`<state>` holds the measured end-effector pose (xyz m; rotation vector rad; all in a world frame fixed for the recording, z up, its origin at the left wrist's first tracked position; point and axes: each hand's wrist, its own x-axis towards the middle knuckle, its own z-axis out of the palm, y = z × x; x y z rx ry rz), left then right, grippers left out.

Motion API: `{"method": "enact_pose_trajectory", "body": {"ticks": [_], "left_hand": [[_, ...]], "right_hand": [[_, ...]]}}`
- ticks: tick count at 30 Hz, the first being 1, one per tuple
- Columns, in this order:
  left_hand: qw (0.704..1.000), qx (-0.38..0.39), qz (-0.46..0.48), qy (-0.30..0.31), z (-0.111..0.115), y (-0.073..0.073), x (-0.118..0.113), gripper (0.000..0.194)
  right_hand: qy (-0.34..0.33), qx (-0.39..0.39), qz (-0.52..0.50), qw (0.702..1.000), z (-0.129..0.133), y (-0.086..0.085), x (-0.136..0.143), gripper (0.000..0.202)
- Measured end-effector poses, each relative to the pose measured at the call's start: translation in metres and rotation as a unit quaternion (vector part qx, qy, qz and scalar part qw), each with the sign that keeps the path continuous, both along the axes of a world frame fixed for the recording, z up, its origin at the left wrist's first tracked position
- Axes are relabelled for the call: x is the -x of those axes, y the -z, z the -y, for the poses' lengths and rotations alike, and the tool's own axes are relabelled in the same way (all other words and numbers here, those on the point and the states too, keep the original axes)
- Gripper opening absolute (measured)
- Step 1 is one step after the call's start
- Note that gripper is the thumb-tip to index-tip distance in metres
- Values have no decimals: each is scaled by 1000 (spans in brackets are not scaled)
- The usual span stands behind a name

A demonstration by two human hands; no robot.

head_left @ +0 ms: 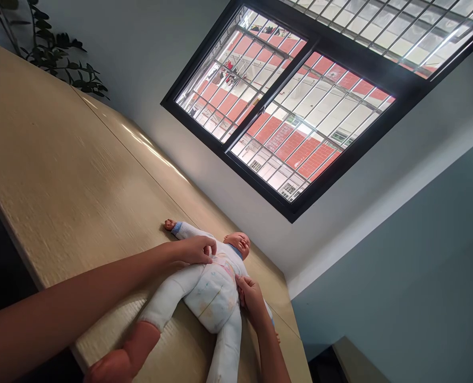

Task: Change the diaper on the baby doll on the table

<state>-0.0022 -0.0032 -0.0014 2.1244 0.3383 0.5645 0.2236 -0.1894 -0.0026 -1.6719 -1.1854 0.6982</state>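
Lying: baby doll (pixel 210 287) face up on the wooden bench (pixel 73 181), near edge.
Left hand (pixel 196 249): grip pinching the doll's white clothing at chest.
Right hand (pixel 252 298): grip pinching clothing at doll's right side.
Far: barred window (pixel 288 101); plant (pixel 57 53) far left.

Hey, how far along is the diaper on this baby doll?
Done: the doll lies face up on the wooden table, and the diaper already sits around its hips. In hand: the left hand and right hand each pinch at a waist side. Left: whether the sides are fastened cannot be seen.
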Motion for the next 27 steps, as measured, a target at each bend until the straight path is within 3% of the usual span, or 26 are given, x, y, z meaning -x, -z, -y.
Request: {"method": "enact_pose_trajectory", "body": {"ticks": [27], "left_hand": [[1000, -2, 4, -10, -2, 1, -1, 32]], "right_hand": [[-4, 5, 21, 1000, 2, 0, 4, 56]]}}
